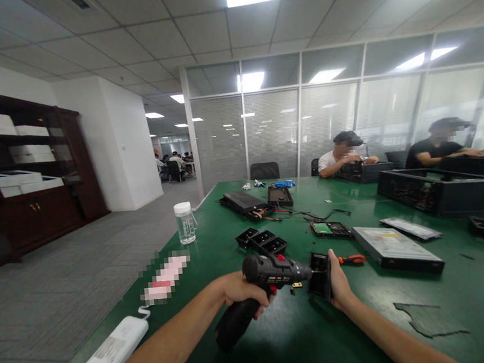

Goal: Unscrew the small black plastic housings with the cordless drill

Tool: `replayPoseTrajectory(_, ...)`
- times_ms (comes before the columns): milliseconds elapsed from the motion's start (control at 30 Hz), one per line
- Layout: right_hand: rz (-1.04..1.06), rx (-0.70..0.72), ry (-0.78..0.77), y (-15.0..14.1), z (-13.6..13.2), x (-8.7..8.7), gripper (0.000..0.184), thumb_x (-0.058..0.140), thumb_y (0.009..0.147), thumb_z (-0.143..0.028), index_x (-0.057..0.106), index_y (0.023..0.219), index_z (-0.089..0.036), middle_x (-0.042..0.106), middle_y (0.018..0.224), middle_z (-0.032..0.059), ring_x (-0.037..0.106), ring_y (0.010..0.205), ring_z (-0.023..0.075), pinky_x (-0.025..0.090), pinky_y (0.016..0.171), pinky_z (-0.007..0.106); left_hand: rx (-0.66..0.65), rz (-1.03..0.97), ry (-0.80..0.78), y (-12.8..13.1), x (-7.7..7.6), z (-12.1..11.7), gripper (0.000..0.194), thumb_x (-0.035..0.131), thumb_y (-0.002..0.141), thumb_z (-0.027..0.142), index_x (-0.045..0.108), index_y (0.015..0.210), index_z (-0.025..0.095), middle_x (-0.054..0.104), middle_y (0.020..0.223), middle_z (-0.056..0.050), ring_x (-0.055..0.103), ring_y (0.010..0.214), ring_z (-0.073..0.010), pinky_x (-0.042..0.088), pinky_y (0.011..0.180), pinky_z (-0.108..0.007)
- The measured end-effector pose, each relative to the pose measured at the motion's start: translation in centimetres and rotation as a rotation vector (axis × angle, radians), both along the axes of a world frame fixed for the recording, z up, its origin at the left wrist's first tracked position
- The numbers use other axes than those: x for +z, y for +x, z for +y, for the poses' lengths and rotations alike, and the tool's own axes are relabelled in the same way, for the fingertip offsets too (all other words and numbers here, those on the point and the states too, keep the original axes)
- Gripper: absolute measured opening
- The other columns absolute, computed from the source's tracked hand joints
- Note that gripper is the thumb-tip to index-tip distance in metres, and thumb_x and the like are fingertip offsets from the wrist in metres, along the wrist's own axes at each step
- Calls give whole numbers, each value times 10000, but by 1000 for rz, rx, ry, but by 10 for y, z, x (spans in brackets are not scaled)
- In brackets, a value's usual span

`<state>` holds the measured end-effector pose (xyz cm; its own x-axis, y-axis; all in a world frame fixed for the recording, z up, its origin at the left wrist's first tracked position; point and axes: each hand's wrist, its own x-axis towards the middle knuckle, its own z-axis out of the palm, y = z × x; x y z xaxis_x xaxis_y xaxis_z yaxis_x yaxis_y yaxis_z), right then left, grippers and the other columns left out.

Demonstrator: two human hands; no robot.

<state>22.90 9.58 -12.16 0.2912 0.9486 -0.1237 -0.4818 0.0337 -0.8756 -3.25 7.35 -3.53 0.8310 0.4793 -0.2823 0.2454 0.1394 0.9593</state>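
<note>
A black cordless drill (pixel 271 272) is wrapped in my left hand (pixel 247 294), its body pointing right. The drill's bit reaches into a small black box-like part (pixel 319 271), which stands tilted up on edge. My right hand (pixel 339 283) grips that part from its right side, fingers mostly behind it. Whether the bit touches a screw is too small to tell. Small brass-coloured pieces (pixel 297 284) lie on the table below the drill tip. A screwdriver (pixel 351 259) with an orange and black handle lies just behind my right hand.
Black compartment trays (pixel 262 241) sit beyond the drill. Further back are a black case (pixel 246 202), cables and a green circuit board (pixel 322 228). An optical drive (pixel 396 247) and computer case (pixel 446 189) stand right. A water bottle (pixel 185 223) and power strip (pixel 108 351) line the left edge.
</note>
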Motion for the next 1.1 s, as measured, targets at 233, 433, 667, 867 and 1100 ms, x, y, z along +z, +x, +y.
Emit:
replayPoseTrajectory(233,22,24,-1,1,1,-1,430,501,644,-628,542,652,-200,581,560,1,556,514,184,449,528,308,8,-15,-1,1,0,-1,240,639,525,186,550,740,129,523,619,24,505,468,-86,428,475,-242)
replayPoseTrajectory(433,23,27,-18,0,0,1,457,487,639,-645,555,667,-194,593,565,19,570,526,202,451,523,316,-21,-18,-6,0,0,0,214,617,541,169,552,741,128,513,585,32,507,471,-86,434,475,-235)
replayPoseTrajectory(667,33,33,-28,1,1,-1,465,485,641,-646,554,653,-186,596,575,19,562,511,180,451,536,302,15,-25,-30,0,-5,2,223,617,534,161,550,744,130,528,635,26,504,481,-78,441,476,-234)
replayPoseTrajectory(867,38,32,-15,1,1,0,436,500,650,-625,554,648,-192,597,579,12,562,523,179,451,537,297,-4,-38,-20,0,-3,1,231,608,533,152,546,755,135,532,634,30,507,472,-82,447,476,-244)
replayPoseTrajectory(1100,55,41,-11,-1,-2,3,431,512,647,-619,560,648,-191,585,559,7,553,514,178,446,529,298,-11,-12,31,0,-2,-1,221,609,549,171,552,760,133,521,611,30,516,476,-92,427,467,-233)
